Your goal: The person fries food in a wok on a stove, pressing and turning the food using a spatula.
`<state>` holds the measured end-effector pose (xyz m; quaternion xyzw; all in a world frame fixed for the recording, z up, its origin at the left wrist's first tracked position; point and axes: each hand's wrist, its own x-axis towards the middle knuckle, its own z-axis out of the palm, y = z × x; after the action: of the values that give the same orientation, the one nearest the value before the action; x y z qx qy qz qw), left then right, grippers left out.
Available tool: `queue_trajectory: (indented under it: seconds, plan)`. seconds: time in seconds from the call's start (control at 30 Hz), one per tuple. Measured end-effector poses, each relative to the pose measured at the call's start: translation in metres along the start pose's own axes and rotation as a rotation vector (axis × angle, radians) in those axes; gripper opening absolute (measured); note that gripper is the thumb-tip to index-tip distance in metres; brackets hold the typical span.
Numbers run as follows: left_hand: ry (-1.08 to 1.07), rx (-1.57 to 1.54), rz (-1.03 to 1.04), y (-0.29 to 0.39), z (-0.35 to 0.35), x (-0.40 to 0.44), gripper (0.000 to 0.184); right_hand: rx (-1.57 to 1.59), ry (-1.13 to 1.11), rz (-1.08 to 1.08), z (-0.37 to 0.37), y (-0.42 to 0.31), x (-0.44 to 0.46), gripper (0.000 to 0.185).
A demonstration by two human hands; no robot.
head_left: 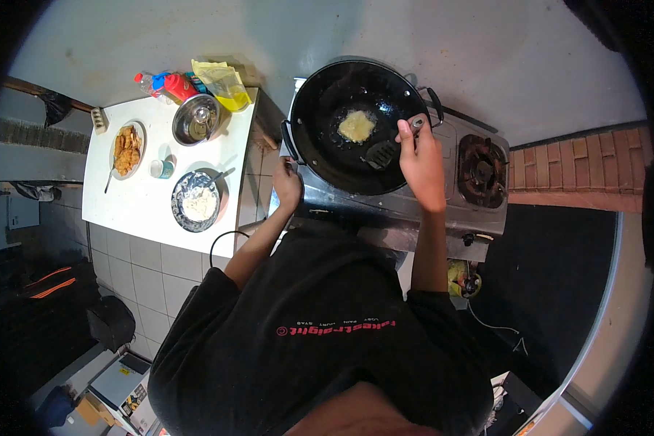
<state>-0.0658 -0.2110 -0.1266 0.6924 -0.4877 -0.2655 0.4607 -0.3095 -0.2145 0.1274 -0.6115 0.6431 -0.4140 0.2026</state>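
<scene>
A large black wok stands on the left side of a metal gas stove, with one pale yellow piece of food frying in it. My right hand is closed round the handle of a spatula, whose black slotted head is inside the wok, just below and right of the food. Beside the wok's left handle, at the stove's edge, is my left hand; its fingers are partly hidden, and what they hold, if anything, cannot be made out.
A second burner is on the stove's right. On the white table at the left are a plate of fried food, a steel bowl, a bowl of white batter, a cup, bottles and a yellow packet.
</scene>
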Motion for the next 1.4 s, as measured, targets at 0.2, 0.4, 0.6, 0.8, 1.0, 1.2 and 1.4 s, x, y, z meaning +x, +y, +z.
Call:
queue_trajectory:
  seconds: [0.2,0.4,0.6,0.8,1.0,1.2,1.4]
  plan:
    - [0.016,0.023,0.023,-0.002,0.001,-0.002,0.024,0.061,0.006,0.035,0.000,-0.004,0.000,0.029]
    - [-0.008,0.011,-0.005,-0.003,0.000,0.000,0.024,0.039,-0.026,0.057,0.000,0.001,0.000,0.029]
    - [-0.018,-0.008,-0.018,-0.003,-0.001,-0.001,0.023,0.009,-0.007,0.064,-0.002,0.002,-0.001,0.030]
    - [-0.011,0.010,-0.023,0.000,0.000,0.000,0.021,0.060,0.008,0.059,0.000,0.005,0.002,0.029]
    - [-0.029,0.016,-0.039,-0.002,-0.001,0.000,0.020,0.001,-0.019,0.063,-0.004,-0.001,0.003,0.028]
    - [-0.050,0.014,-0.067,-0.003,-0.001,0.001,0.020,0.069,-0.044,0.094,-0.003,-0.005,0.003,0.029]
    - [-0.043,-0.025,-0.042,-0.009,0.001,0.001,0.022,-0.021,-0.047,0.042,-0.002,-0.008,0.005,0.029]
